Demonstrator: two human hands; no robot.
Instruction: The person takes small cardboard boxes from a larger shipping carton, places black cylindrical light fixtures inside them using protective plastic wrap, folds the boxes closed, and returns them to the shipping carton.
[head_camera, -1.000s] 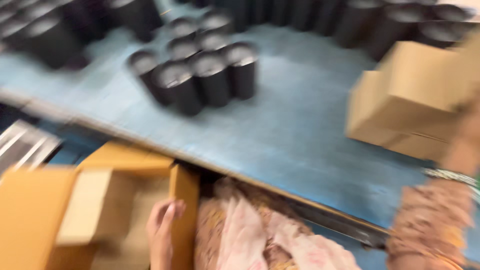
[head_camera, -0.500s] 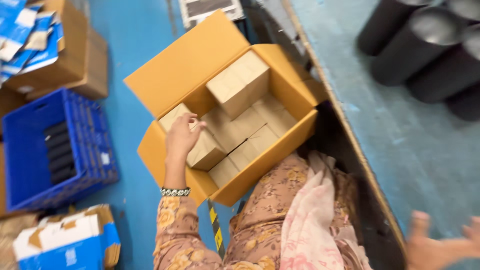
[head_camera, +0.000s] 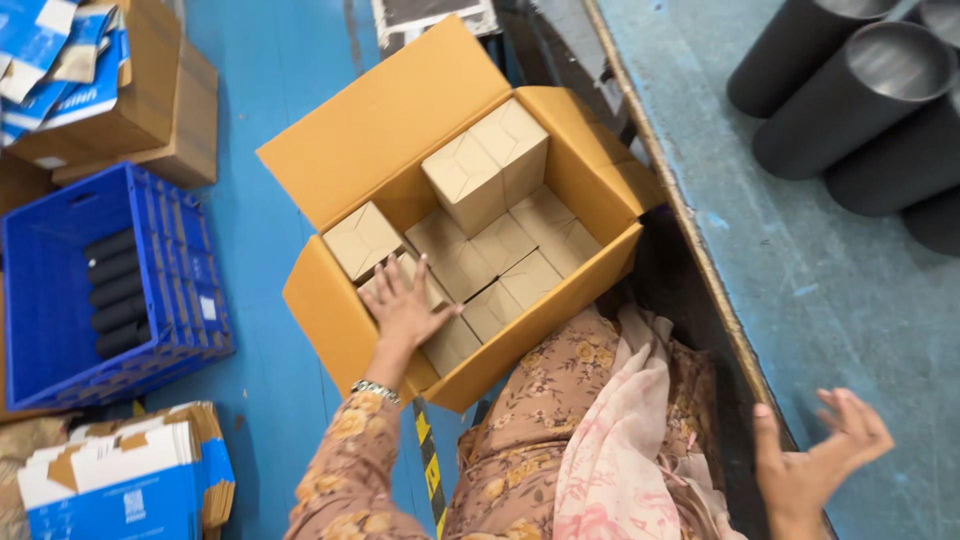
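On the far left, a blue crate (head_camera: 110, 275) with dark tubes is being kept on the blue floor (head_camera: 270, 100), well out of the way. Next, the left hand (head_camera: 405, 305) is being laid flat, fingers spread, on a small brown box (head_camera: 430, 320) inside the big open carton (head_camera: 400, 140). The small box is probably light and stiff; it is best gripped by its sides. Neighbour boxes are packed tight around it. The right hand (head_camera: 820, 455) is being held open and empty over the table (head_camera: 800, 290), near black cylinders (head_camera: 850, 95).

Our left hand (head_camera: 405, 305) reaches down, palm flat, fingers spread, the wrist wearing a bracelet. Our right hand (head_camera: 820, 460) hovers open, fingers loosely splayed, holding nothing.
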